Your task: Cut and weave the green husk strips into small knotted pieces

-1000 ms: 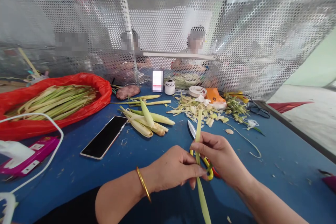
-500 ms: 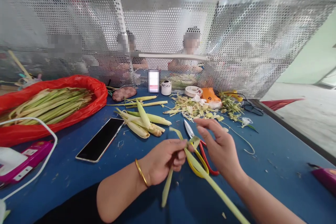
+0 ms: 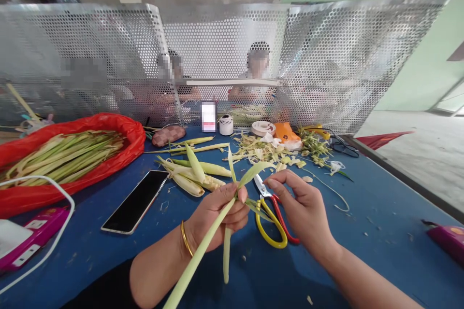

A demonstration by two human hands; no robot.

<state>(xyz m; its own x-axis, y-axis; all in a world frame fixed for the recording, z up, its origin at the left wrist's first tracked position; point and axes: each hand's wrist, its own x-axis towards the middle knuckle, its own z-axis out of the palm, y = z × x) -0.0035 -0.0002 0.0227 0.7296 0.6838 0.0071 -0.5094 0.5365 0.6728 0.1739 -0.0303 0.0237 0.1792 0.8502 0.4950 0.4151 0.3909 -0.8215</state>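
My left hand [image 3: 221,210], wearing a gold bangle, is closed on a bundle of pale green leaf strips [image 3: 208,240] that cross at the thumb and fingertips. One long strip runs down over the wrist toward me; shorter ends point up, right and down. My right hand [image 3: 299,198] is just to the right, thumb and fingertips pinched together; whatever is between them is too small to make out. Scissors [image 3: 266,192] with one yellow and one red handle lie on the table between and below the hands. Beyond the left hand lies a small pile of leafy husk pieces [image 3: 195,178].
On the left are a red bag [image 3: 126,164] of long leaf strips, a phone [image 3: 136,203] and a purple power strip [image 3: 32,236] with a white cable. Trimmings [image 3: 264,149], a thread spool [image 3: 226,125] and a tape roll [image 3: 263,128] lie before a perforated metal screen [image 3: 224,34]; people sit behind it.
The long strip has swung from the lower right across to the lower left, over my left wrist. The right hand's spread fingers have come together in a pinch.
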